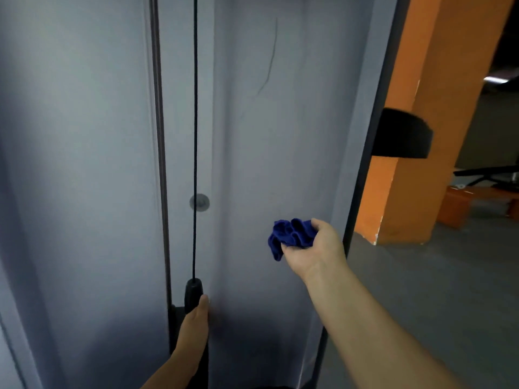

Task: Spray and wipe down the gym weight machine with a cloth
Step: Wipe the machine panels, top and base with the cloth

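A: Where is the cloth [292,237] against the grey panel [266,136] of the weight machine?

B: Low on the panel, near the panel's right edge. It is one blue cloth, bunched into folds, and the right hand [316,248] grips it with fingers curled round it, a loose end hanging below the fist. Whether the cloth touches the panel cannot be told.

A: And the other hand?

B: The left hand [193,335] is at the foot of the panel, left of the cloth. Its fingers lie straight along a black stopper [193,293] at the end of one thin black cable [195,136], touching it, not curled round it.

A: How much free panel is there?

B: Plenty. Above the cloth the panel runs bare to the top of the view, apart from a thin curved mark. Left of the cable stands one dark upright rail [160,164], and beyond it more grey surface. One round grey bolt head [199,202] sits on the panel just beside the cable, up and left of the cloth.

A: And past the right edge?

B: A dark frame strip [373,136] borders the panel. One black pad [404,134] sticks out beside it, above the cloth. Behind that stands one orange pillar [438,108], with open grey floor [421,290] to the right of the panel.
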Available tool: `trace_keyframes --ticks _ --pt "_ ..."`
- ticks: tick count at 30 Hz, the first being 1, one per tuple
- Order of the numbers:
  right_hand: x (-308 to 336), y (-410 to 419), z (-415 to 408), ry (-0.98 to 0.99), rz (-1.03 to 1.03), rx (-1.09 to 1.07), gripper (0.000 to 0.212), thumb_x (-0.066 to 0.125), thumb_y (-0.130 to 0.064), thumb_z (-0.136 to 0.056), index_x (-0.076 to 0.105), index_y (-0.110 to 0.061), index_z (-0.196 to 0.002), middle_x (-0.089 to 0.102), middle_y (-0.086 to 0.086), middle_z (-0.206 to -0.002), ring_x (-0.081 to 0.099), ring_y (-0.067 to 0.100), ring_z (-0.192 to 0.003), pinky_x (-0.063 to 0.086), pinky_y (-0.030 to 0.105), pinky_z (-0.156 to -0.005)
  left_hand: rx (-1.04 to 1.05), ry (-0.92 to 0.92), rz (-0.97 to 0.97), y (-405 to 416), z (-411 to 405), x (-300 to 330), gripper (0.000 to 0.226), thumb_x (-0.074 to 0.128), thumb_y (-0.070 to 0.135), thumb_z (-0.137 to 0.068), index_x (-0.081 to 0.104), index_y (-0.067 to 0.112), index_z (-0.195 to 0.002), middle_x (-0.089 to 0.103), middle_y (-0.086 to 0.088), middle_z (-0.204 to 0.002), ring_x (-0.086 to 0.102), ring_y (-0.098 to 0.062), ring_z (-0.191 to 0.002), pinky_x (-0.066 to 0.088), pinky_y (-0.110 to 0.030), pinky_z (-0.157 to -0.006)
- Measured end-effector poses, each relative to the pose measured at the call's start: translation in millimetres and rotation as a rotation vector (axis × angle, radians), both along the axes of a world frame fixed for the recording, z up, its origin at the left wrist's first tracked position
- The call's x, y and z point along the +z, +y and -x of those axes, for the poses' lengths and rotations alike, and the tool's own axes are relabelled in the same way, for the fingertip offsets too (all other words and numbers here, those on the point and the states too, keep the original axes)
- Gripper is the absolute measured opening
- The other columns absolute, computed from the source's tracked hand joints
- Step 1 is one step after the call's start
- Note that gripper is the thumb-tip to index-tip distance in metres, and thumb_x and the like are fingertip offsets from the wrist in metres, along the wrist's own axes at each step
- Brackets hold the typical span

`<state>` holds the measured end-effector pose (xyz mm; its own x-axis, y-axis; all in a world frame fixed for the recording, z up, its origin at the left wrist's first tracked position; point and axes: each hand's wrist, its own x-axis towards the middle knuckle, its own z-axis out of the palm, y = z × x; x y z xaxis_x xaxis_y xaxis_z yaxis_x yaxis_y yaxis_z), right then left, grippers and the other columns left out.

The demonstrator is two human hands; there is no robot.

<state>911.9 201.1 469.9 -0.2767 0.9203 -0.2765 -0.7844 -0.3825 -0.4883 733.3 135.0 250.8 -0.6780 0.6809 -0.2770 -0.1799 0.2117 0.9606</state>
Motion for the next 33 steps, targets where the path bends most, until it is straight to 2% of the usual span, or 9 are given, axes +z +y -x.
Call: trace_keyframes --ticks 5,11,14,17,19,22,26,30,33 --pt "59 7 -18 -0.041 -0.234 -0.117 0.024 0.058 -0.008 -0.098 0.06 -0.014 -0.122 0.066 0.007 -0.109 0.065 0.023 -0.092 0.055 0.039 -0.079 0.013 0.109 -0.114 6 6 56 0.049 0.039 0.038 -0.109 0.064 -0.001 -0.126 0.063 -0.02 -0.121 0.058 -0.031 -0.111 0.042 -0.037 -0.1" --pt "98 19 -56 -0.337 -0.859 -0.643 0.045 0.054 -0.012 -0.1 0.05 -0.037 -0.138 0.066 -0.011 -0.109 0.064 0.01 -0.094 0.055 0.03 -0.089 0.002 0.235 -0.351 19 5 125 0.039 0.039 0.038 -0.109 0.069 0.013 -0.112 0.071 -0.01 -0.112 0.065 -0.027 -0.105 0.05 -0.046 -0.1" --pt "83 35 -63 -0.658 -1.13 -0.75 0.037 0.056 -0.023 -0.094 0.051 -0.041 -0.126 0.055 -0.004 -0.099 0.053 0.021 -0.089 0.05 0.039 -0.086 0.041 0.353 -0.424 20 -7 143 0.038 0.04 0.037 -0.109 0.065 0.011 -0.118 0.068 -0.009 -0.112 0.063 -0.03 -0.109 0.049 -0.049 -0.1" --pt "51 64 -59 -1.038 -1.297 -0.627 0.04 0.059 -0.017 -0.096 0.052 -0.023 -0.135 0.052 -0.01 -0.129 0.05 0.012 -0.119 0.042 0.034 -0.104 0.062 0.426 -0.461 18 -18 155 0.032 0.044 0.03 -0.108 0.057 0.011 -0.129 0.062 -0.007 -0.119 0.057 -0.027 -0.11 0.044 -0.042 -0.096" --pt "31 73 -56 -1.211 -1.291 -0.603 0.055 0.059 -0.017 -0.099 0.043 -0.027 -0.15 0.031 -0.015 -0.159 0.028 0.008 -0.147 0.026 0.027 -0.117 0.05 0.506 -0.471 18 -21 164 0.037 0.046 0.024 -0.107 0.051 0.01 -0.141 0.058 -0.006 -0.128 0.052 -0.019 -0.115 0.039 -0.038 -0.099" --pt "11 78 -54 -1.288 -1.228 -0.621 0.069 0.06 -0.02 -0.1 0.027 -0.026 -0.16 0.014 -0.021 -0.165 0.011 0.008 -0.155 0.017 0.028 -0.122 0.029 0.623 -0.492 21 -22 178 0.057 0.051 0.021 -0.104 0.031 0.013 -0.157 0.043 -0.002 -0.154 0.042 -0.016 -0.136 0.029 -0.033 -0.113" --pt "2 83 -53 -1.339 -1.173 -0.588 0.074 0.062 -0.024 -0.099 0.022 -0.022 -0.162 0.018 -0.009 -0.169 0.011 0.015 -0.156 0.022 0.039 -0.126 0.067 0.835 -0.459 25 -29 197 0.084 0.06 0.022 -0.099 0.007 0.017 -0.163 0.015 0.0 -0.169 0.017 -0.017 -0.154 0.015 -0.031 -0.122" --pt "3 82 -54 -1.336 -1.172 -0.559 0.078 0.062 -0.024 -0.1 0.017 -0.024 -0.163 0.016 -0.01 -0.169 0.007 0.014 -0.157 0.016 0.034 -0.125 0.111 1.087 -0.464 31 -35 212 0.097 0.063 0.023 -0.097 -0.01 0.025 -0.162 -0.015 0.013 -0.169 -0.019 0.005 -0.15 0.005 -0.038 -0.126" --pt "5 86 -55 -1.281 -1.16 -0.561 0.081 0.064 -0.02 -0.097 0.018 -0.024 -0.163 0.021 -0.009 -0.167 0.014 0.015 -0.156 0.023 0.041 -0.126 0.151 1.321 -0.414 39 -38 216 0.098 0.065 0.027 -0.094 -0.005 0.023 -0.162 -0.018 0.006 -0.169 -0.024 -0.012 -0.154 0.003 -0.049 -0.123"
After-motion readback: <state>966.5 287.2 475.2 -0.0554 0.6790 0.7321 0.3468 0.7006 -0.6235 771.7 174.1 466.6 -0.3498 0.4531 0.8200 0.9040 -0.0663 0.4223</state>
